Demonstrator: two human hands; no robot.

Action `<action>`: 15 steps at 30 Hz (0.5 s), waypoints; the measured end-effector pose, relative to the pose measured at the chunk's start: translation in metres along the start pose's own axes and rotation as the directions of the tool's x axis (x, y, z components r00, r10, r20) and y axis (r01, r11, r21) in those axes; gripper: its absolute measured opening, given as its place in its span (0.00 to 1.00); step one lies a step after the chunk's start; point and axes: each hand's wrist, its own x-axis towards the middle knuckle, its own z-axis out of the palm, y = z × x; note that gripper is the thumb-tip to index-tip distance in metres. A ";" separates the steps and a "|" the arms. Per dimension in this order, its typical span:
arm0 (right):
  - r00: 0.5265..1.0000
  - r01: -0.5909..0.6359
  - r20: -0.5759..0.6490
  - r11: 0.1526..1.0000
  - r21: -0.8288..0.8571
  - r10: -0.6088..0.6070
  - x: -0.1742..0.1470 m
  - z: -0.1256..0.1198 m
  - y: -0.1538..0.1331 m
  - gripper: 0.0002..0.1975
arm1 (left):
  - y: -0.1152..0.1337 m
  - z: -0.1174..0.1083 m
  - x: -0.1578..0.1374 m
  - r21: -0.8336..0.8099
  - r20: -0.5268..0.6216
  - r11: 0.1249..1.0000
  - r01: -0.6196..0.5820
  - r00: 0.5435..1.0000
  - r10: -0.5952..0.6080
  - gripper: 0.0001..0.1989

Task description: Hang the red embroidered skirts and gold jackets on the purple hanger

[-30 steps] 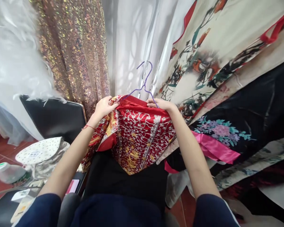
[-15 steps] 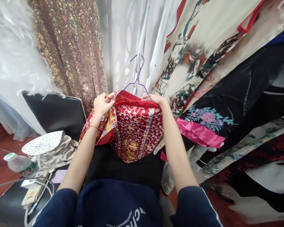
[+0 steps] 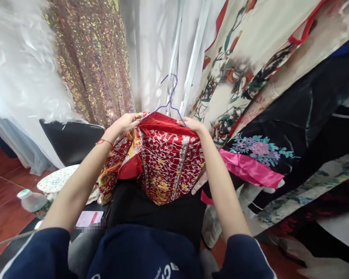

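A red garment (image 3: 165, 166) with silver and gold embroidery lies across my lap, its plain red lining showing along the top edge. From its neck rises a purple wire hanger (image 3: 170, 97), hook upward, with its shoulders partly inside the cloth. My left hand (image 3: 126, 123) is closed over the garment's left shoulder, beside the hanger's end; the fingertips are partly hidden. At the opposite shoulder, my right hand (image 3: 192, 124) grips the top edge by the hanger's right arm, most fingers behind the cloth.
Sequinned fabric (image 3: 90, 58), white feathery cloth (image 3: 23, 62) and a floral dress (image 3: 232, 73) hang ahead. To the left are a black chair (image 3: 72, 141), a dotted cloth bag (image 3: 56, 180), a plastic bottle (image 3: 31, 201) and a pinkish card-like item (image 3: 89, 219). Pink satin (image 3: 251, 168) hangs at right.
My left hand has shifted to the garment's outer shoulder, its forearm swinging outward. The garment's left side has spread and dropped lower. My right hand keeps its grip. The view has shifted slightly.
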 end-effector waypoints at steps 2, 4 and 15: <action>1.000 0.025 -0.012 1.000 -0.006 -0.025 0.000 0.004 0.002 0.11 | 0.000 0.004 0.002 0.002 -0.017 0.998 -0.071 0.997 0.071 0.24; 0.999 0.039 -0.024 0.999 0.001 -0.039 0.001 0.008 0.005 0.10 | 0.007 0.018 -0.007 0.039 -0.124 0.999 -0.025 0.992 0.030 0.27; 0.991 0.017 -0.135 0.996 0.085 -0.006 0.003 0.020 0.005 0.11 | 0.025 0.033 -0.045 0.176 -0.174 0.756 0.630 0.776 -0.606 0.19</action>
